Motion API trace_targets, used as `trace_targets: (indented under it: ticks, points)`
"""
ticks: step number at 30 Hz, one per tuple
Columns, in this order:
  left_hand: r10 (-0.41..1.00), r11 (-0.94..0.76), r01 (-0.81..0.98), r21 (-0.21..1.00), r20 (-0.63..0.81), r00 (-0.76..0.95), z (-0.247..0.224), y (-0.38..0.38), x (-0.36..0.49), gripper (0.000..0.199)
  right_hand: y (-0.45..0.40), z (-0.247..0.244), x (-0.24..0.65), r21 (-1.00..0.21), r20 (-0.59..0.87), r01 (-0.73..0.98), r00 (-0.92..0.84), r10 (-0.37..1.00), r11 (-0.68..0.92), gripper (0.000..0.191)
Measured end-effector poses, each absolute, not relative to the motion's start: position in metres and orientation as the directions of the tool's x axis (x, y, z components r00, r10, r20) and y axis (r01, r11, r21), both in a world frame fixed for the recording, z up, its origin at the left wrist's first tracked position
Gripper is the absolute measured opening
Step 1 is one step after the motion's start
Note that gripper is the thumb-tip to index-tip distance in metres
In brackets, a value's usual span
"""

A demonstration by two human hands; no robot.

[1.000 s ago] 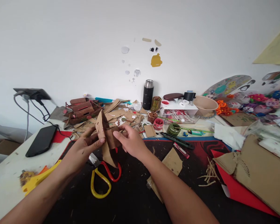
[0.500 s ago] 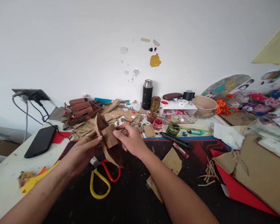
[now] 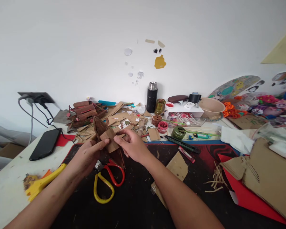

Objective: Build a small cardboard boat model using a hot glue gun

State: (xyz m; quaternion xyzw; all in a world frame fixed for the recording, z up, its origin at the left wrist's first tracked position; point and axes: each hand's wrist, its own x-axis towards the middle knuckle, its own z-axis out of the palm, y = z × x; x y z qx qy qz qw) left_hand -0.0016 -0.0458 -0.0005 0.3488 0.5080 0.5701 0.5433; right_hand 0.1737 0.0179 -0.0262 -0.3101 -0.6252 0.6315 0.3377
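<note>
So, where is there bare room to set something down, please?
Mainly two patches of black mat, bar specks: one between the red-and-yellow-handled scissors and the brown cardboard under the right forearm, one between that cardboard and the pale twine strands. The back is crowded with cardboard scraps and small coloured jars.

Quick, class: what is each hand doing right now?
Left hand: closed, holding the boat-shaped cardboard piece, thumb on its middle strip.
Right hand: closed, thumb and fingers gripping at that strip's right edge.
</note>
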Motion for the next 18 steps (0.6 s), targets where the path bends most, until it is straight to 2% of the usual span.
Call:
trace_targets:
  ticks: [3,8,18]
  points:
    - [0.974,0.096,-0.259,0.961,-0.145,-0.177,0.0006,-0.0458,-0.0029,0.066,0.0181,-0.0274,0.1729,-0.999,0.030,-0.036,-0.569,0.822,0.012,0.034]
    - [0.980,0.111,-0.219,0.969,-0.144,-0.138,-0.0030,-0.0478,-0.0059,0.072,0.0169,-0.0279,0.1724,-0.994,0.040,0.064,-0.566,0.823,0.093,0.032]
    - [0.980,0.112,-0.191,0.975,-0.141,-0.144,-0.0070,-0.0456,-0.0019,0.057,0.0159,-0.0251,0.1729,-0.978,0.031,0.160,-0.534,0.845,0.137,0.030]
